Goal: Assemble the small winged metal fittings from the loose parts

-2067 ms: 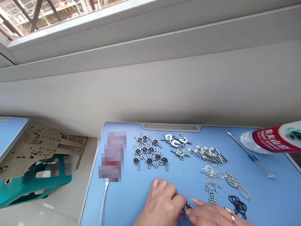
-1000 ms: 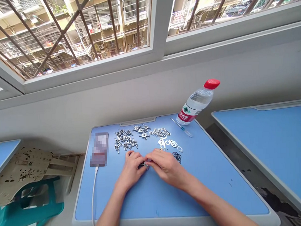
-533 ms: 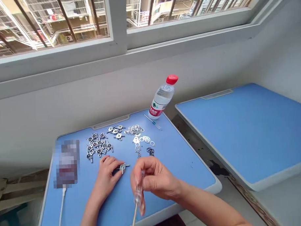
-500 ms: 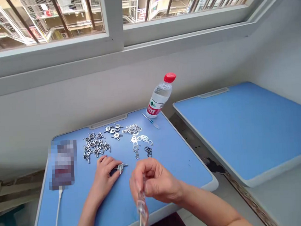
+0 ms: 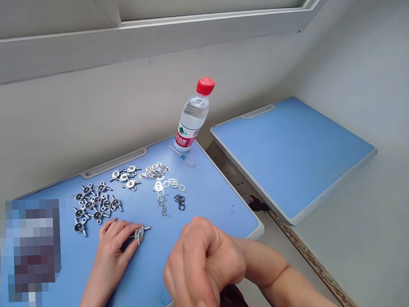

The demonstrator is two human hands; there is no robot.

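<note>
Near the middle of the blue table, my left hand (image 5: pixel 110 248) pinches a small metal valve fitting (image 5: pixel 139 234) between thumb and fingers, with its stub pipe pointing right. My right hand (image 5: pixel 203 265) is closed in the foreground, raised close to the camera. The clear-handled screwdriver seen in it a moment earlier is hidden behind the fingers. Beyond my left hand lie several similar fittings with dark round openings (image 5: pixel 97 201), and more fittings (image 5: pixel 128 174) sit behind them. Oval metal plates (image 5: pixel 174 183), black rubber rings (image 5: pixel 180 202), tiny screws (image 5: pixel 164 212) and round-headed metal pieces (image 5: pixel 154 171) lie to the right.
A red-capped water bottle (image 5: pixel 192 118) stands at the table's back right corner, by a thin tool with a blue band (image 5: pixel 182 156). A blurred-out object with a white cable (image 5: pixel 31 300) is at left. Past a gap stands another blue table (image 5: pixel 291 155).
The view has tilted down and shifted right. My right hand has turned and come nearer the camera, covering the screwdriver. My left hand keeps hold of the valve fitting, which is tilted more.
</note>
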